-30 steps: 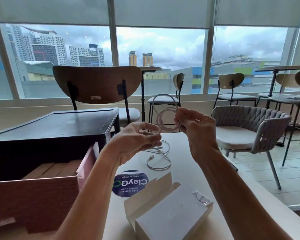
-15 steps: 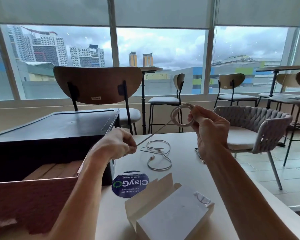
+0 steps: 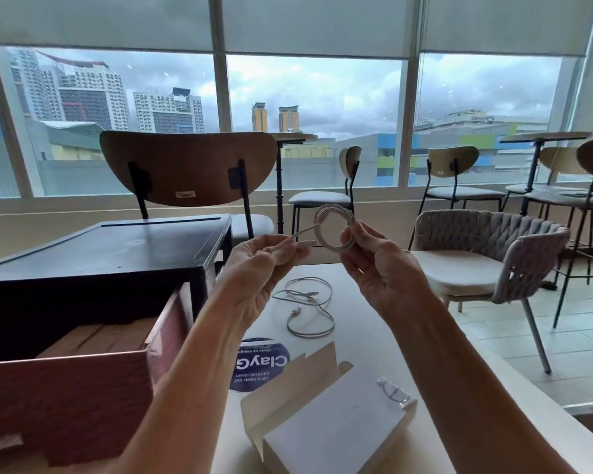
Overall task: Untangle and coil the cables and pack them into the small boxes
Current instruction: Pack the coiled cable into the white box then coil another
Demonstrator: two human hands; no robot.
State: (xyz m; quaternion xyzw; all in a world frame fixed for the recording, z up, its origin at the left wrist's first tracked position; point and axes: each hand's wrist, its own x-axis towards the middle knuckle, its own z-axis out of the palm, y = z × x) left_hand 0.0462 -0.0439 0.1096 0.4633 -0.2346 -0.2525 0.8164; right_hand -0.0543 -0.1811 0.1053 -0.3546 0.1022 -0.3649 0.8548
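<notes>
Pinched in right hand (image 3: 377,271): white cable coil (image 3: 318,227). Loose tail (image 3: 300,232) running toward 8 o'clock, gripped by left hand (image 3: 261,268); probably wound on next.

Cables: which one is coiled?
The white cable held up in the air: right hand pinches its tight coil, left hand holds the tail. The grey cable lies in loose, sprawling loops on the table.

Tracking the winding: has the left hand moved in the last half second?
Yes. The left hand moved right, off the corner of the black box, toward the coil.
</notes>
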